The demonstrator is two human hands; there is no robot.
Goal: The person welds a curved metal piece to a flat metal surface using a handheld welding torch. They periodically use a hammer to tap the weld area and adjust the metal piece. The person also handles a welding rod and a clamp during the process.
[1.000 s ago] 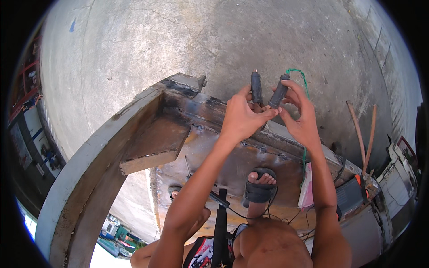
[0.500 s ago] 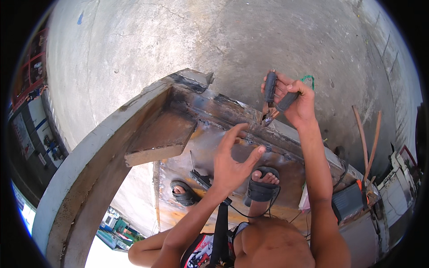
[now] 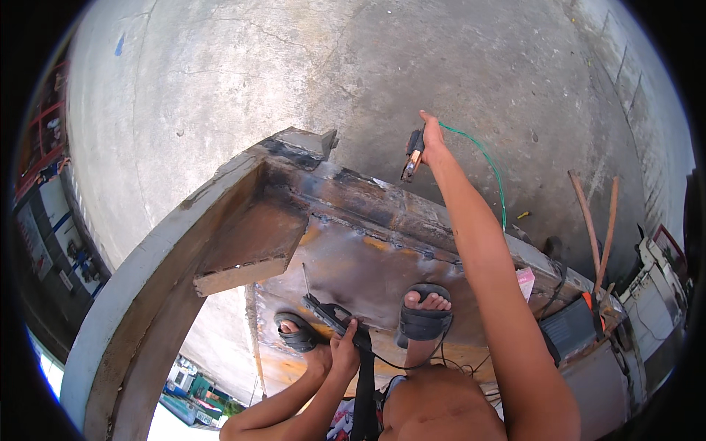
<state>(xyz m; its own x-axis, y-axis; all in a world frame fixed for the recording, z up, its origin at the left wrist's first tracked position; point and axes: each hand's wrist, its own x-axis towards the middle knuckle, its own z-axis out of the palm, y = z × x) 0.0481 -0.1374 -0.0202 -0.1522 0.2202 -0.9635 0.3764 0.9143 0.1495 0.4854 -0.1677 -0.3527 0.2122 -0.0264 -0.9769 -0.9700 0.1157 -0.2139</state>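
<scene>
My right hand (image 3: 434,138) is wrapped round a ground clamp (image 3: 413,158) with black handle grips and coppery jaws, held above the concrete just past the steel beam. A green cable (image 3: 487,156) runs from it down toward the beam. Low in the middle, my left hand (image 3: 345,351) is closed on the black handle of an electrode holder (image 3: 328,312), beside my left foot. A thin rod (image 3: 306,279) sticks up from the holder's far end. The rusty, scorched steel beam (image 3: 360,198) crosses between the two hands, joined to a curved grey frame (image 3: 140,257) at left.
My sandalled feet (image 3: 426,316) rest on a stained metal plate (image 3: 353,257). At right are two brown rods (image 3: 594,228), a dark grey box (image 3: 573,331) and a small pink and white box (image 3: 525,283). Concrete floor (image 3: 243,73) spreads beyond the beam.
My right hand has lifted the clamp off the beam and moved it away and leftward; its handles have come together. My left hand has dropped from near the beam and taken hold of the electrode holder.
</scene>
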